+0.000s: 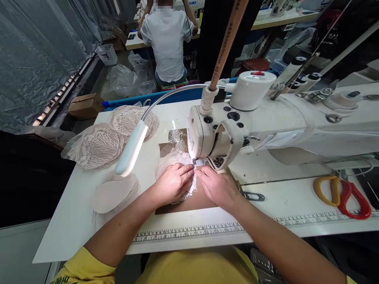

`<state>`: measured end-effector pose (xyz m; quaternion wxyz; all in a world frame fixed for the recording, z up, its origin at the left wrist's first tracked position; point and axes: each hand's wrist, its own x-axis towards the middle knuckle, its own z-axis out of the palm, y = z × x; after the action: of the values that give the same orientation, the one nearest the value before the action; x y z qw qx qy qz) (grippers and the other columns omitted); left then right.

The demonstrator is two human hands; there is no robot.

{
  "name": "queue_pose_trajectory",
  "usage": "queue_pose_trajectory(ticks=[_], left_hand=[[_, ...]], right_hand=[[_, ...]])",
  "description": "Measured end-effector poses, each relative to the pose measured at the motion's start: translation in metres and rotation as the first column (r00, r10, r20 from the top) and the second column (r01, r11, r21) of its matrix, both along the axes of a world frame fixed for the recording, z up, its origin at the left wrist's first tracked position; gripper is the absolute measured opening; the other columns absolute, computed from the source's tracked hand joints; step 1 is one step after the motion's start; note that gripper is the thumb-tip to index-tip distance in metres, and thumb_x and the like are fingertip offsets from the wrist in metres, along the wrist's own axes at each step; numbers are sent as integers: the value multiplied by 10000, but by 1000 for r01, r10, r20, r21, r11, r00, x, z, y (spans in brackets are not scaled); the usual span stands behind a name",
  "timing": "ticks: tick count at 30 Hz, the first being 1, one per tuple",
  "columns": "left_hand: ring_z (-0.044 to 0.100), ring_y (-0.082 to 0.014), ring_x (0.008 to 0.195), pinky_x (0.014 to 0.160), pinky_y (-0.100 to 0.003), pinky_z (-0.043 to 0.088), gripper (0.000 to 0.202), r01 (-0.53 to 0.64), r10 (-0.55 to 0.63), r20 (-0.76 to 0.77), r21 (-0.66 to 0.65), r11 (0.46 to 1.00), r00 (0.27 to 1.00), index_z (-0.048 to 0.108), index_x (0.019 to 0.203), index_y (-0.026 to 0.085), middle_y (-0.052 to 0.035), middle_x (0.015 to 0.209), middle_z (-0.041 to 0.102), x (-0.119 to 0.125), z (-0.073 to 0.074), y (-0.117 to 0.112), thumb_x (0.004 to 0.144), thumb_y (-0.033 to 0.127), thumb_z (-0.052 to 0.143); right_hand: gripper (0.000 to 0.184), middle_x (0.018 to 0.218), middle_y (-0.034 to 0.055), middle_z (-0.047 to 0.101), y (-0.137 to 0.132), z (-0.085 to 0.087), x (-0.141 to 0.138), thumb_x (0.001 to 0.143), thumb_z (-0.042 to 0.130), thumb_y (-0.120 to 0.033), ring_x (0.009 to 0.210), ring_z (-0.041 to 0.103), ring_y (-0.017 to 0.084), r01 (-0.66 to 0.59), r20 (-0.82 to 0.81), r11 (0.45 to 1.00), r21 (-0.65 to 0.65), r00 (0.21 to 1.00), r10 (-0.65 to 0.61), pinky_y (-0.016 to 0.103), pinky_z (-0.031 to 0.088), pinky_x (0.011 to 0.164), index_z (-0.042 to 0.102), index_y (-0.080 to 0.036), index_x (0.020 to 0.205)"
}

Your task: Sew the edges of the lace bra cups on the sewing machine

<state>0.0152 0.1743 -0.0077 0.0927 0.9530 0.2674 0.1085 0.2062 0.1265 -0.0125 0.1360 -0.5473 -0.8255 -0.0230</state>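
Note:
A white sewing machine (204, 130) stands over the table, its needle area just beyond my fingertips. Beneath the presser foot lies a pale lace piece (168, 159), shaped like a bra cup. My left hand (174, 183) presses on this lace with bent fingers, its fingertips pinched at the edge by the foot. My right hand (217, 187) meets it from the other side, thumb and fingers closed on the same edge. What lies right between the fingertips is partly hidden. Both hands rest over a brown plate (204, 199) on the tabletop.
Stacked lace cups (99, 146) and smooth beige cup pieces (111, 195) lie at the left. A lamp on a bendy neck (132, 148) hangs above them. Scissors (353, 199) with red and yellow handles lie right, by a printed ruler (189, 232). A person (167, 43) sits ahead.

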Motion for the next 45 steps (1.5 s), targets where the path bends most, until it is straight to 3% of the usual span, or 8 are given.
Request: queue_pose_trajectory(ticks=[15, 23, 28, 33, 40, 45], left_hand=[[525, -256, 1026, 839, -399, 429, 358, -21, 25, -45, 80, 997, 999, 556, 1244, 112, -146, 1272, 574, 4, -6, 11, 949, 215, 382], [519, -248, 1052, 858, -390, 416, 344, -25, 27, -11, 126, 992, 1000, 565, 1234, 125, -110, 1251, 606, 1, -7, 19, 950, 229, 400], [522, -250, 1049, 857, -403, 417, 347, -36, 39, -19, 130, 991, 999, 563, 1241, 135, -109, 1238, 615, 0, -9, 21, 945, 235, 413], [519, -264, 1071, 880, -421, 422, 346, -76, 76, 10, 120, 990, 997, 570, 1235, 140, -126, 1207, 624, 0, -10, 21, 943, 246, 416], [496, -279, 1120, 932, -450, 428, 363, -96, 94, 31, 73, 993, 995, 560, 1242, 135, -121, 1272, 581, -3, -2, 17, 948, 283, 405], [546, -244, 1019, 877, -383, 473, 305, -76, 75, -16, -68, 995, 997, 623, 1096, 141, -125, 1193, 586, -9, 16, 2, 937, 305, 421]], right_hand=[[343, 892, 103, 672, 3, -5, -2, 857, 444, -94, 704, 556, 179, 23, 5, 1000, 21, 1000, -23, 307, 374, 636, 691, -162, 1085], [403, 1049, 50, 680, 3, -4, 3, 847, 424, -79, 682, 563, 144, 25, 11, 1000, 8, 1000, -25, 275, 392, 600, 665, -196, 1149], [388, 889, 53, 696, 2, -6, 2, 868, 423, -100, 640, 555, 150, 39, 58, 999, 21, 998, -41, 273, 380, 580, 671, -196, 1151], [380, 883, 68, 687, 2, -9, 0, 893, 415, -129, 671, 572, 152, 52, 38, 999, 9, 998, -52, 263, 373, 572, 658, -195, 1177], [375, 918, 56, 691, 4, -10, 3, 881, 427, -136, 653, 565, 143, 61, -30, 997, -45, 998, -62, 257, 386, 572, 665, -217, 1159], [358, 970, 61, 689, 5, -10, 6, 873, 432, -134, 730, 594, 157, 38, -71, 998, -41, 997, -40, 258, 430, 650, 669, -193, 1135]])
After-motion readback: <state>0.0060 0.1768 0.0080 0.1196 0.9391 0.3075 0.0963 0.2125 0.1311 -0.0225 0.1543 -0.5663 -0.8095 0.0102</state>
